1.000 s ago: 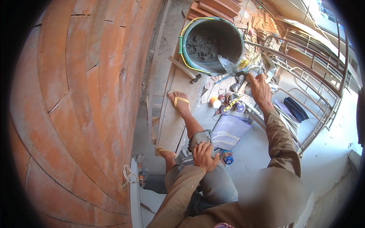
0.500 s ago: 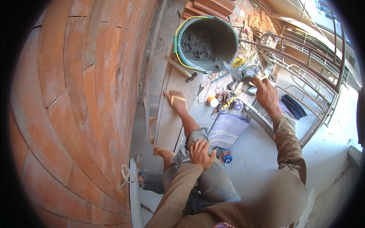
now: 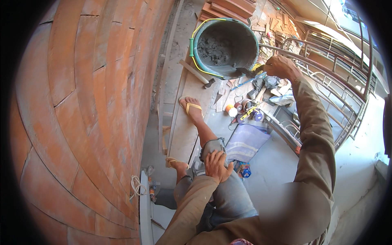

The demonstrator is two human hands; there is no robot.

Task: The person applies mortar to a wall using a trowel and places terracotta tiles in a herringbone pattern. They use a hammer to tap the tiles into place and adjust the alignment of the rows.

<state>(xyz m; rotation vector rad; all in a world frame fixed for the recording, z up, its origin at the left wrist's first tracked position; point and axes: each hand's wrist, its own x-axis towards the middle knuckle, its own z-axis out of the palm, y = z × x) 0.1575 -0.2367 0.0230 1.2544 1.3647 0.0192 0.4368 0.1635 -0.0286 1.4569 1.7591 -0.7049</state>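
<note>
My right hand point(image 3: 281, 67) is closed round the handle of a trowel point(image 3: 247, 72), held out at the lower right rim of a dark green bucket point(image 3: 241, 45). The dark blade overlaps that rim. Wet grey mortar point(image 3: 214, 51) lies in the bottom of the bucket, which has a yellow wire bail with a green grip. Resting on my bent knee is my left hand point(image 3: 217, 166), fingers spread and holding nothing. A wooden-handled hammer point(image 3: 196, 72) lies on the plank platform just below the bucket.
A wall of orange bricks point(image 3: 87, 122) fills the left side. Flat bricks point(image 3: 230, 9) are stacked behind the bucket. Cans, bags and a yellow level point(image 3: 247, 114) clutter the floor by a purple sack point(image 3: 248, 141). Rusty metal frames point(image 3: 339, 81) stand at right.
My right hand has moved up and slightly left, bringing the trowel, blurred before, to the bucket's rim. My left hand stays on the knee.
</note>
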